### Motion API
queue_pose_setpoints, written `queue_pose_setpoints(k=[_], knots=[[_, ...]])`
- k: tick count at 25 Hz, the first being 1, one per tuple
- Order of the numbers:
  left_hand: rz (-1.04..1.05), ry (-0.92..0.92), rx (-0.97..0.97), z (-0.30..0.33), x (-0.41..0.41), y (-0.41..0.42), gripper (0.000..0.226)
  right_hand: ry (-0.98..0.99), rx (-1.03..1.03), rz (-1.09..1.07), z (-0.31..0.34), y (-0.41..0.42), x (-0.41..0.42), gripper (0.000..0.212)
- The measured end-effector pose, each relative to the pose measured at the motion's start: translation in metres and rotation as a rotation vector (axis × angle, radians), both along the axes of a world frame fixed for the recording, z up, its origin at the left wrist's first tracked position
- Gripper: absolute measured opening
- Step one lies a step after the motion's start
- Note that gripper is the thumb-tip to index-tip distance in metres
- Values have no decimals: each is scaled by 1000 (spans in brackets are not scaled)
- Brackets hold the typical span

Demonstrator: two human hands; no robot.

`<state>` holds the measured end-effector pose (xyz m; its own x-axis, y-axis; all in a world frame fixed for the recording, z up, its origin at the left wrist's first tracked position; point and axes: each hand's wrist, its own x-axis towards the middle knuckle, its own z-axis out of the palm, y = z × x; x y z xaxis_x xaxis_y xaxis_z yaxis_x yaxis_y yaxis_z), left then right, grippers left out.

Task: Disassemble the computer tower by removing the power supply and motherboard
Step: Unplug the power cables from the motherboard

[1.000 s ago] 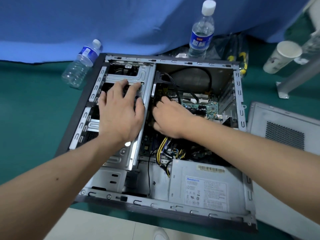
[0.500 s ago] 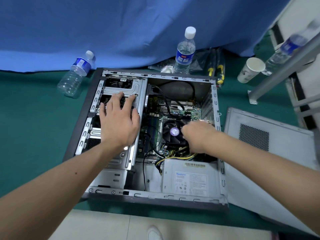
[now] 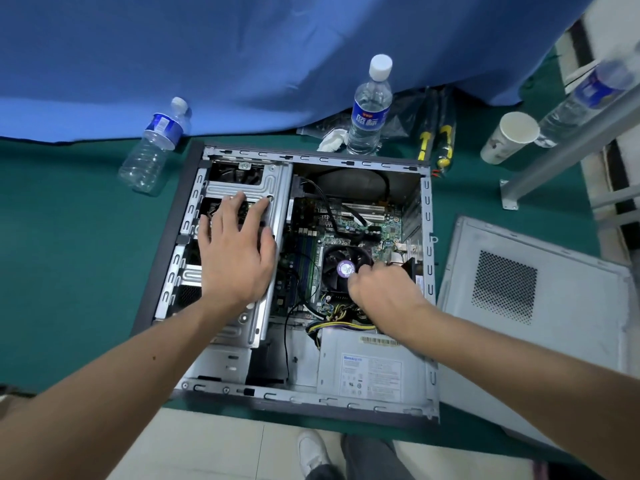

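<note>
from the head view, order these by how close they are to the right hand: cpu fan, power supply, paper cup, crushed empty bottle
Measured from the right hand:
1. CPU fan: right at the fingers, on the motherboard.
2. Power supply: just below the wrist, in the case's near corner.
3. Paper cup: outside the case, far right.
4. Crushed empty bottle: outside the case, far left, by the blue cloth.

Makeshift workshop: green mat (image 3: 62, 237), screwdrivers (image 3: 437, 140).

Green mat (image 3: 69, 237) bearing an opened computer tower (image 3: 429, 403).

The detached side panel (image 3: 533, 306) lies at the tower's right; two water bottles (image 3: 152, 150) (image 3: 370, 109), a paper cup (image 3: 509, 138) and yellow-handled tools (image 3: 436, 136) lie along the mat's far edge, under a blue cloth (image 3: 242, 46).
</note>
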<state>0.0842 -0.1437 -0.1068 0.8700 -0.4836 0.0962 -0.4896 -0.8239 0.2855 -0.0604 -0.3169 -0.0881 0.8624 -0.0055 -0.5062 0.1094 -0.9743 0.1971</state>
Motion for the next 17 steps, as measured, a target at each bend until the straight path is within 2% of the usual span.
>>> queue_pose_setpoints(k=[4, 6, 10, 12, 14, 16, 17], knots=[[1, -5, 11, 0, 0, 0, 42, 50, 176, 74, 4, -10, 7, 25], [-2, 0, 21, 0, 1, 1, 43, 17, 276, 112, 9, -11, 11, 18], [1, 6, 28, 1, 0, 0, 43, -69, 451, 82, 26, -5, 28, 19], [0, 10, 31, 3, 0, 0, 44, 49, 572, -63, 36, -12, 45, 25], [-1, 16, 37, 3, 0, 1, 44, 312, 849, -342, 43, -23, 64, 29], [2, 19, 41, 2, 0, 1, 44, 471, 1142, -650, 42, -28, 81, 17], [2, 19, 41, 2, 0, 1, 44, 457, 1204, -784, 39, -29, 88, 11]])
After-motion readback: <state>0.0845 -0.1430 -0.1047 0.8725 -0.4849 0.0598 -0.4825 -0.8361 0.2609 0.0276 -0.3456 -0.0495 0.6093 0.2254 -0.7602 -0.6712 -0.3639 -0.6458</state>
